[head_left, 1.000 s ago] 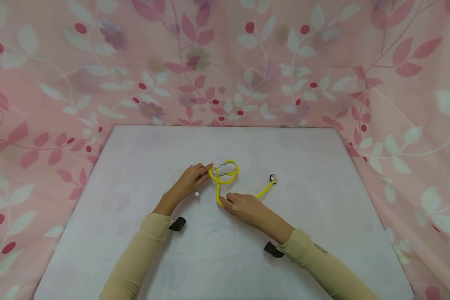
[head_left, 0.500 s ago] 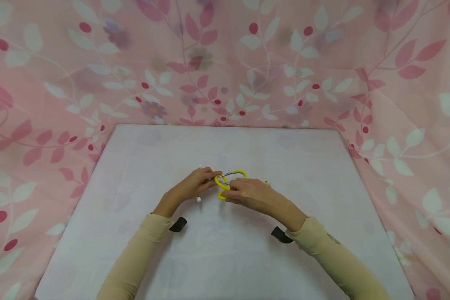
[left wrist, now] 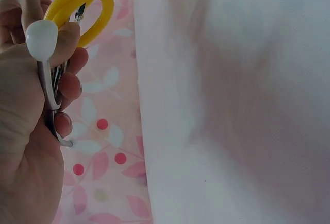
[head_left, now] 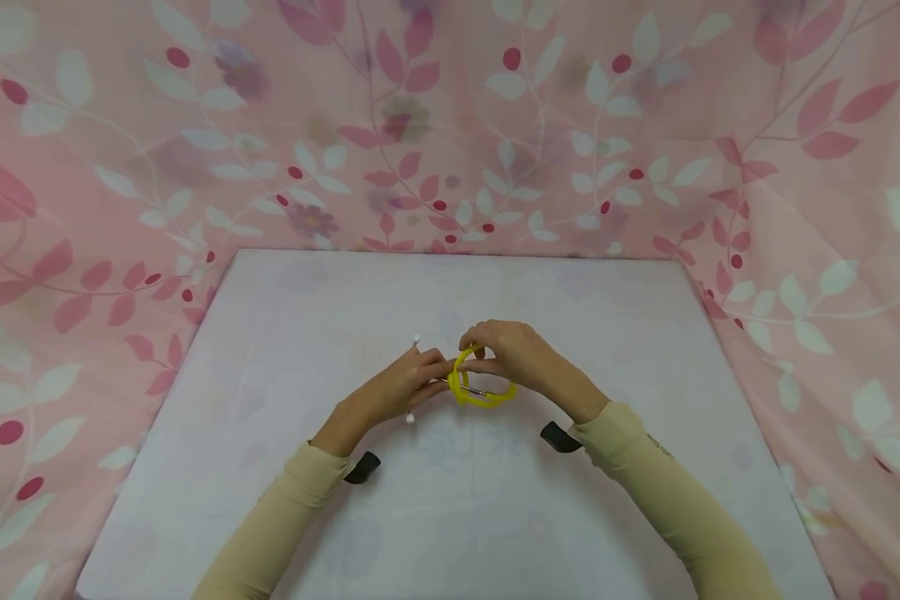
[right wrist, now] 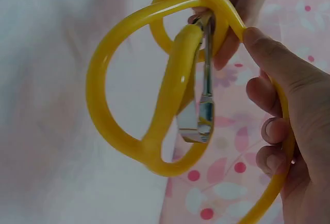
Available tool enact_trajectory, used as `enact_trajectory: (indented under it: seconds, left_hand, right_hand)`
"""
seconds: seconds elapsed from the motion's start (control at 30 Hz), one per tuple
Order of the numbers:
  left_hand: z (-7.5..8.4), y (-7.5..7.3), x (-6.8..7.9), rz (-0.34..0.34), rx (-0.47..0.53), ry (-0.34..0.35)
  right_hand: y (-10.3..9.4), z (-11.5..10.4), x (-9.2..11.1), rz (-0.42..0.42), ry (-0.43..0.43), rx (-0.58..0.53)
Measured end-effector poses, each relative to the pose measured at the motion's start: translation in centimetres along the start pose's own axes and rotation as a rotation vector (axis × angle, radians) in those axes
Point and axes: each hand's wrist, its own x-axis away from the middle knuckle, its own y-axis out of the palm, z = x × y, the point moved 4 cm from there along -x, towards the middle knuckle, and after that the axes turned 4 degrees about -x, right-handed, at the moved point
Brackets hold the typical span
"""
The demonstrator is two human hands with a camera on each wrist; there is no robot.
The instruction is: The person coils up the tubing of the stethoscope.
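A stethoscope with yellow tubing [head_left: 489, 403] is between both hands in the head view. My left hand [head_left: 393, 388] grips its metal ear tubes, and a white ear tip [left wrist: 42, 39] pokes out beside the thumb in the left wrist view. My right hand [head_left: 527, 358] holds the yellow tubing between thumb and curled fingers, to the right of the left hand. In the right wrist view, a loop of tubing [right wrist: 96, 87] hangs around the metal tubes [right wrist: 208, 74], and the tubing runs down through the right palm. The chest piece is hidden in the head view.
A white cloth-covered table [head_left: 450, 517] lies beneath the hands. Pink floral curtain [head_left: 450, 125] surrounds its back and sides. Dark camera mounts [head_left: 561, 437] sit at both wrists.
My right hand has moved up and slightly right, bringing the tubing around the metal tubes near the left hand. The left hand has shifted a little right and down, still gripping the ear tubes.
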Motion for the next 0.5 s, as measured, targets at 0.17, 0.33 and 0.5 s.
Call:
enact_trajectory:
  seconds: [0.17, 0.33, 0.5]
  left_hand:
    - [0.2, -0.4, -0.1, 0.017, -0.012, -0.024]
    - [0.4, -0.8, -0.3, 0.017, 0.008, -0.022]
    - [0.7, -1.0, -0.4, 0.016, 0.036, 0.004]
  right_hand:
    - [0.5, 1.7, 0.0, -0.002, 0.095, -0.146]
    - [0.4, 2.8, 0.1, -0.039, 0.139, -0.317]
    - [0.4, 3.8, -0.2, -0.137, 0.197, -0.412]
